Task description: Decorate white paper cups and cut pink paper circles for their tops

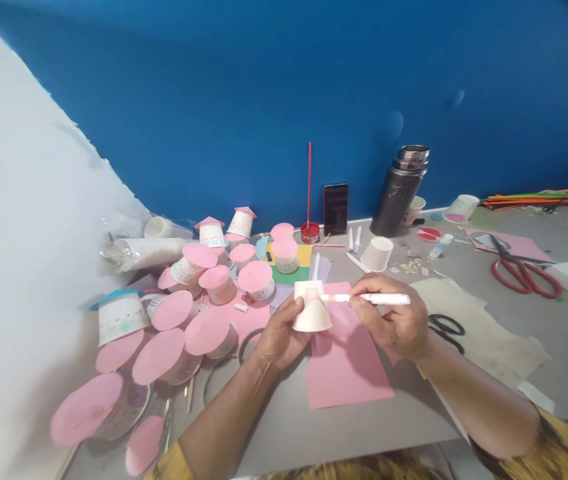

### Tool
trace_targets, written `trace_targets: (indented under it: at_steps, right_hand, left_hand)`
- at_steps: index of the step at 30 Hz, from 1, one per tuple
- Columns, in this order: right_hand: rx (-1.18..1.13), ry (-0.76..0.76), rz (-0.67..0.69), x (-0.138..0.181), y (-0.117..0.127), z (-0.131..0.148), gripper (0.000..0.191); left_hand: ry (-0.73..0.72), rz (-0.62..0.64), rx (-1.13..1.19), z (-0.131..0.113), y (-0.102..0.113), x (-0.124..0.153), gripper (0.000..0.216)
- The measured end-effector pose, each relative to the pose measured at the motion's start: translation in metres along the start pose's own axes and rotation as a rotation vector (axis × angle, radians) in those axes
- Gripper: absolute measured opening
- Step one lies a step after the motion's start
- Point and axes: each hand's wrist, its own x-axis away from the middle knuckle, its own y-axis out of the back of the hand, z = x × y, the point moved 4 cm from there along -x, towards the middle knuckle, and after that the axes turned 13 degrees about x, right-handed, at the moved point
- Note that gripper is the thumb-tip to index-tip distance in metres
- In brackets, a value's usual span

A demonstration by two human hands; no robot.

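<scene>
My left hand [284,332] is wrapped round a white paper cup [313,313], held upside down above a sheet of pink paper [347,380]. A faint square outline shows on the cup's side. In my right hand [394,317] is a white marker [387,299], pinched between thumb and fingers and lying almost level. Its tip points left and meets the cup's wall, or comes very close to it. Behind the cup, a white pen [317,267] points away from me.
Several paper cups with pink paper tops [209,332] crowd the left side. At the back stand a phone [335,209], a dark flask [399,193] and an upturned cup [377,254]. Red-handled scissors [524,275] and black-handled scissors [447,327] lie to the right.
</scene>
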Motion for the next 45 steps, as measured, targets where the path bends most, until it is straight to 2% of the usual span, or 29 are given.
trace_targets:
  at_steps: [4, 9, 13, 18, 27, 36, 40, 45]
  right_hand:
    - [-0.018, -0.025, -0.030, 0.001, 0.001, 0.000, 0.008]
    - [-0.038, 0.023, 0.000, -0.001, -0.002, 0.003, 0.007]
    - [-0.037, 0.046, 0.001, -0.001, -0.003, 0.004, 0.007]
    - [0.017, -0.016, 0.007, 0.000, -0.003, -0.002, 0.009]
    - [0.022, 0.004, -0.046, -0.002, 0.001, 0.001, 0.008]
    - [-0.012, 0.036, 0.012, -0.002, -0.002, 0.000, 0.009]
    - [-0.014, -0.002, 0.006, -0.001, -0.001, -0.001, 0.010]
    - [-0.023, -0.074, -0.077, 0.003, 0.003, -0.006, 0.005]
  left_hand:
    - [-0.010, 0.028, -0.013, 0.001, -0.003, 0.000, 0.041]
    - [-0.012, 0.076, -0.062, 0.001, -0.009, 0.001, 0.045]
    - [-0.012, 0.066, -0.057, 0.002, -0.009, 0.002, 0.045]
    - [-0.012, 0.052, -0.038, 0.001, -0.007, 0.001, 0.045]
    - [-0.006, 0.019, -0.024, 0.001, -0.003, 0.000, 0.046]
    - [-0.003, 0.039, -0.037, 0.001, -0.009, 0.001, 0.043]
    - [-0.001, 0.046, -0.053, 0.001, -0.008, 0.002, 0.045]
    - [-0.019, 0.039, -0.018, -0.001, -0.006, 0.001, 0.047]
